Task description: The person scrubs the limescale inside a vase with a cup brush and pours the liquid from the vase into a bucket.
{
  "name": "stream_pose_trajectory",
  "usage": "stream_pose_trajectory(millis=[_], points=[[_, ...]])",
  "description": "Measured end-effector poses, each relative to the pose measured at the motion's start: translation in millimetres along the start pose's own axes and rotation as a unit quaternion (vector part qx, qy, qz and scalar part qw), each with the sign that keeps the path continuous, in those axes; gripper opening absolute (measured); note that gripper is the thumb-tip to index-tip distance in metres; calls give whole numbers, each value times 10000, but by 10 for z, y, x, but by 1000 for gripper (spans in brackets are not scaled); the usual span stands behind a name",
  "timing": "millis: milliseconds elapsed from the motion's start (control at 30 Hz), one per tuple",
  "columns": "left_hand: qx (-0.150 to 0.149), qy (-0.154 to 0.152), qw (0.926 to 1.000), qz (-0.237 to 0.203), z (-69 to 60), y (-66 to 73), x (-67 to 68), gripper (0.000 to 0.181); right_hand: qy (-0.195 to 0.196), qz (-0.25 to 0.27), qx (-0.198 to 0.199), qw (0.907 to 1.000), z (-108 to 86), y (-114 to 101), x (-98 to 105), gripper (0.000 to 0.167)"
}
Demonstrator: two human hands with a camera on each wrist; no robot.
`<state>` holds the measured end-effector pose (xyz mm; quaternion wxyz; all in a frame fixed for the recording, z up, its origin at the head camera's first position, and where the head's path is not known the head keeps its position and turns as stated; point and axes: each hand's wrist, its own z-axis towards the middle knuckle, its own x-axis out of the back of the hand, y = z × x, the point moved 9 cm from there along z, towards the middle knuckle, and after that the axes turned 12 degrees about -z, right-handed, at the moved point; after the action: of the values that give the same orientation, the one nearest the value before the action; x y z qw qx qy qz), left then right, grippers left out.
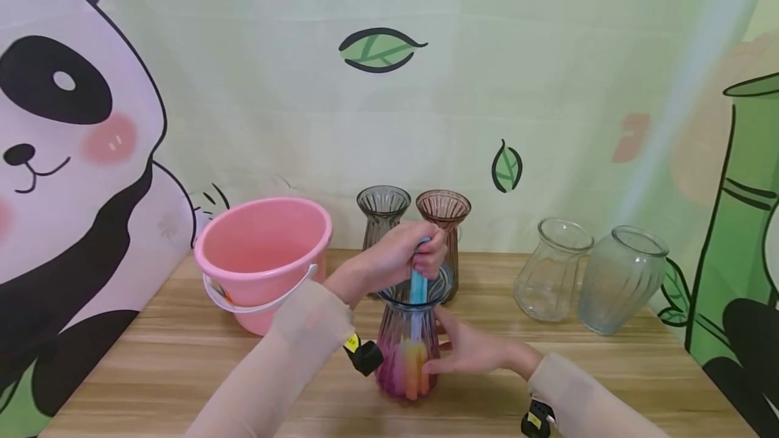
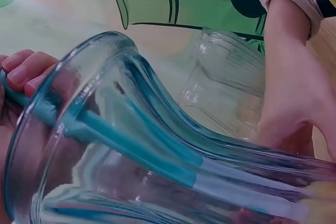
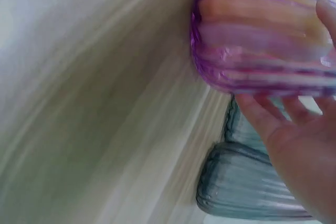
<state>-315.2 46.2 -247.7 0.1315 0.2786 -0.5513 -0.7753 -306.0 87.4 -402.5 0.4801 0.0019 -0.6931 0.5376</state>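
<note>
A ribbed glass vase [image 1: 389,357], blue at its flared rim and purple at its base, stands on the wooden table in the head view. My left hand [image 1: 416,252] grips the blue handle of a bottle brush [image 1: 418,289] above the mouth. Through the glass in the left wrist view, the brush's handle [image 2: 142,156] leads to a white stem. A yellow-orange sponge head [image 1: 416,370] is down inside the vase. Low on the vase's right side, my right hand [image 1: 471,347] holds the glass between thumb and fingers. Part of the left palm is hidden.
A pink bucket [image 1: 262,274] with a white handle stands to the left. Behind the hands are a grey glass vase [image 1: 382,205] and a brown one [image 1: 446,207]. Two pale glass vases [image 1: 544,282] [image 1: 617,289] stand at the right. A printed cloth backdrop [image 1: 426,113] hangs behind the table [image 1: 499,404].
</note>
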Motion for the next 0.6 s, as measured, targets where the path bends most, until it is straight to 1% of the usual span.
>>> stream_pose_trajectory(millis=[100,200,267,400,500,600], points=[[-36,-13,10000,-3,-8,-1,4,33,-167,-30,1,9999,3,8,10,80],[-92,-18,10000,-13,-16,-1,10,34,-268,27,93,9996,20,7,6,76],[-136,-13,9999,-26,-21,6,13,35,-295,128,145,9994,30,9,-3,74],[-232,6,9997,-93,-34,50,11,36,-239,153,195,9994,33,26,-18,72],[-276,80,9994,-173,-27,128,-4,36,-164,210,221,9994,28,28,-6,71],[-339,214,9989,-239,-12,296,-39,36,-77,288,114,9995,26,39,9,71]])
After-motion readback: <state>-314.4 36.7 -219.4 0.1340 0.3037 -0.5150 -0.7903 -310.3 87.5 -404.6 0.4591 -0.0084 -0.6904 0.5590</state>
